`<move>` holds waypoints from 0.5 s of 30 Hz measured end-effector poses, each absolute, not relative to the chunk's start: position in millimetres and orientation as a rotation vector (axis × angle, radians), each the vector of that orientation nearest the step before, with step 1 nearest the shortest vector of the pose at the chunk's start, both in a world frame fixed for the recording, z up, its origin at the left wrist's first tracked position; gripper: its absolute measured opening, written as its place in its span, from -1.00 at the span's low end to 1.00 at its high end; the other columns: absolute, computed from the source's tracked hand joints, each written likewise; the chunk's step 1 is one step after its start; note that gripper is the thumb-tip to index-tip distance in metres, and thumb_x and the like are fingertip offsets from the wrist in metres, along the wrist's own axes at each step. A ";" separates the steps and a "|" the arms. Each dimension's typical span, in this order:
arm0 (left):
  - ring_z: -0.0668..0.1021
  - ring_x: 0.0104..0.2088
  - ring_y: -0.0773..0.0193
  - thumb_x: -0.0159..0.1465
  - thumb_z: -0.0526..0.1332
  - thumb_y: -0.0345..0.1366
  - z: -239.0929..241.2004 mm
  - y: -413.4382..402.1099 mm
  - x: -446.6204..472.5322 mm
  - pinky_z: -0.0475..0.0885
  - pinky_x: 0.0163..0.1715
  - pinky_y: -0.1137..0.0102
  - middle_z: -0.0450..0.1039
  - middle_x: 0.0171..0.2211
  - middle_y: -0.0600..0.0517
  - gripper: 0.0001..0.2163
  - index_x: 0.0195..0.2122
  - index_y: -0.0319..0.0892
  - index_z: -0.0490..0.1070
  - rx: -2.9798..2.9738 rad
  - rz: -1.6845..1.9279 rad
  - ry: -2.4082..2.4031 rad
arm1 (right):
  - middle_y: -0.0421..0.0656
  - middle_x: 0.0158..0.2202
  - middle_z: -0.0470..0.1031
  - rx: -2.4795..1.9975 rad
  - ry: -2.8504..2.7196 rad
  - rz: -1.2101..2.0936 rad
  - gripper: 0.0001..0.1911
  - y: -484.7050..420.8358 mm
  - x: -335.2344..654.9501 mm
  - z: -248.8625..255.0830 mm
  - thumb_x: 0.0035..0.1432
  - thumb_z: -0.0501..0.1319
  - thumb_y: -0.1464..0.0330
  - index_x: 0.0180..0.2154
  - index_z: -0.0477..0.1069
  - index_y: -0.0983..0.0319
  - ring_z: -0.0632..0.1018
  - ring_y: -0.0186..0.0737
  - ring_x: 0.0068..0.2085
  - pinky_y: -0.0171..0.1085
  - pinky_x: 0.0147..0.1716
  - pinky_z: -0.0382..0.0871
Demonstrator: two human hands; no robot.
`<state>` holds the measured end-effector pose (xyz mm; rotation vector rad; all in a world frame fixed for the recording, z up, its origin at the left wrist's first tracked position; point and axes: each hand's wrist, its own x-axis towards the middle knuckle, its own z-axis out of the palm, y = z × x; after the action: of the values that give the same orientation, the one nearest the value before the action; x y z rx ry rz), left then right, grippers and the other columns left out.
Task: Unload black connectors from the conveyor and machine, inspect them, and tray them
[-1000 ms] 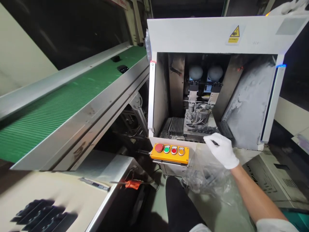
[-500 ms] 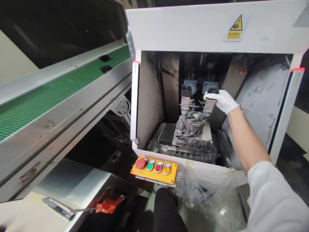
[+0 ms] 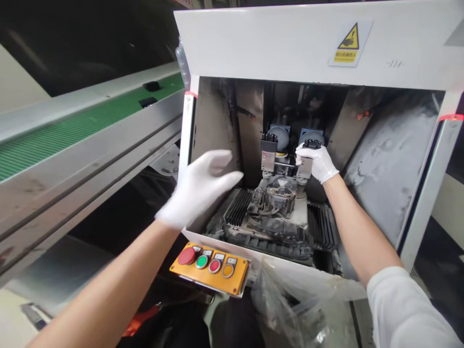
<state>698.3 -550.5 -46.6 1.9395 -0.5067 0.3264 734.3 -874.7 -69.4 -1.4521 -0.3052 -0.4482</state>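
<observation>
A white machine cabinet (image 3: 275, 46) stands open in front of me, its inside dusty and grey. Two small metal units with black caps sit side by side in the middle of it. My right hand (image 3: 316, 163), in a white glove, is wrapped round the right metal unit (image 3: 306, 166). The left metal unit (image 3: 268, 154) stands free beside it. My left hand (image 3: 198, 186), also gloved, hovers with fingers spread at the cabinet's left opening and holds nothing. Below the units lies a dust-coated mechanism with cables (image 3: 275, 198).
A yellow button box (image 3: 209, 268) with red, green, red and amber buttons hangs under the cabinet's front edge. A crumpled clear plastic bag (image 3: 304, 309) hangs to its right. A green conveyor belt (image 3: 54, 142) runs along the left. An orange-handled tool (image 3: 139, 321) lies low down.
My right hand rose from the bag at the cabinet's front edge into the cabinet and closed on the right metal unit. My left hand has come into view, reaching towards the opening. The view moved closer.
</observation>
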 end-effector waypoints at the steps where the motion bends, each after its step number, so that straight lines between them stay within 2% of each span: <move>1: 0.54 0.15 0.04 0.11 0.52 -0.15 -45.2 -570.0 721.1 0.41 0.25 0.09 0.50 0.17 -0.20 -0.34 0.21 -0.23 0.42 1.852 0.247 -0.520 | -0.25 -0.62 0.47 -1.455 -0.307 -0.451 -0.86 -874.8 734.8 -69.9 -0.10 0.44 0.37 -0.48 0.52 0.26 0.46 -0.31 -0.57 -0.30 -0.49 0.36; 3: 0.58 0.08 0.05 -0.06 0.58 -0.25 -43.6 -611.8 771.9 0.45 0.18 0.13 0.55 0.10 -0.21 -0.29 0.13 -0.26 0.47 1.629 -0.011 -0.589 | -0.25 -0.62 0.47 -1.459 -0.300 -0.452 -0.85 -875.4 735.9 -71.1 -0.09 0.44 0.35 -0.47 0.52 0.25 0.46 -0.31 -0.57 -0.30 -0.48 0.37; 5: 0.64 -0.11 0.09 -0.15 0.60 -0.26 -44.7 -647.7 814.8 0.52 0.00 0.18 0.63 -0.13 -0.17 -0.41 -0.08 -0.29 0.54 1.470 -0.289 -0.694 | -0.26 -0.61 0.47 -1.459 -0.289 -0.444 -0.84 -876.2 736.9 -72.1 -0.09 0.44 0.34 -0.46 0.52 0.25 0.46 -0.31 -0.56 -0.29 -0.48 0.37; 7: 0.63 -0.32 0.17 -0.18 0.60 -0.26 -48.7 -670.7 838.0 0.52 -0.21 0.27 0.61 -0.37 -0.09 -0.52 -0.24 -0.29 0.54 1.369 -0.448 -0.750 | -0.26 -0.61 0.47 -1.462 -0.284 -0.435 -0.84 -877.3 737.5 -72.3 -0.08 0.45 0.34 -0.45 0.53 0.25 0.47 -0.31 -0.56 -0.29 -0.48 0.37; 10: 0.55 -0.50 0.28 -0.15 0.55 -0.30 -56.4 -682.7 838.0 0.43 -0.41 0.37 0.54 -0.53 0.00 -0.64 -0.34 -0.28 0.52 1.291 -0.425 -0.767 | -0.24 -0.60 0.49 -1.477 -0.296 -0.402 -0.85 -879.0 736.3 -69.5 -0.08 0.45 0.35 -0.45 0.54 0.26 0.48 -0.30 -0.56 -0.29 -0.48 0.40; 15: 0.47 -0.56 0.34 -0.18 0.46 -0.35 -58.5 -684.8 818.4 0.37 -0.48 0.41 0.45 -0.60 0.09 -0.72 -0.42 -0.23 0.49 1.226 -0.254 -0.655 | -0.20 -0.52 0.58 -1.482 -0.216 -0.390 -0.75 -881.5 732.9 -62.4 -0.21 0.52 0.38 -0.40 0.58 0.28 0.59 -0.22 -0.48 -0.24 -0.40 0.54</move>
<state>818.4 -684.8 -58.5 1.2256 -0.6550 -0.2538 732.9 -881.5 -62.4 -1.4825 -0.2161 -0.3898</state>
